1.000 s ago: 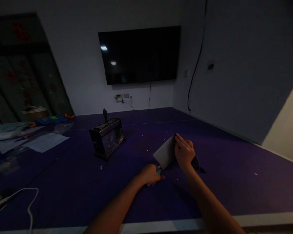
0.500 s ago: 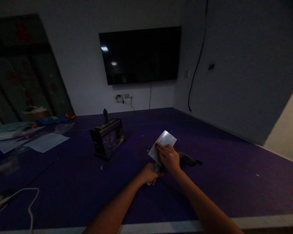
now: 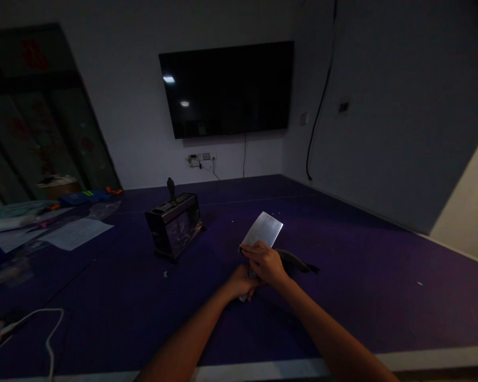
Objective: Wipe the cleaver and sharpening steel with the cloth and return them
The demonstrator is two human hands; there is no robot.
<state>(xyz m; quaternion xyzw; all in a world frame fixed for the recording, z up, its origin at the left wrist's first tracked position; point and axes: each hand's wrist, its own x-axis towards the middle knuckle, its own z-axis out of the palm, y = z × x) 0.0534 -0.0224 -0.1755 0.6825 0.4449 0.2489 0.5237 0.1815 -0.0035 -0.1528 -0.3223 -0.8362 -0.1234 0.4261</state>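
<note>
My left hand (image 3: pixel 240 283) is closed round the handle of a broad steel cleaver (image 3: pixel 263 229), whose flat blade points away from me and tilts upward over the purple table (image 3: pixel 362 297). On the base of the blade next to the handle lies my right hand (image 3: pixel 265 263), fingers curled and pressing. A dark cloth (image 3: pixel 297 261) is held in that hand, and its end trails out to the right above the table.
A black knife block (image 3: pixel 174 225) with one dark handle sticking up stands left of the cleaver. Papers (image 3: pixel 75 232) and plastic bags lie at far left, with a white cable (image 3: pixel 43 323) near the front left. A television (image 3: pixel 227 87) hangs on the wall.
My right hand with the cloth has slid along the blade from its far end back to the handle end. The blade has tilted up and swung slightly left.
</note>
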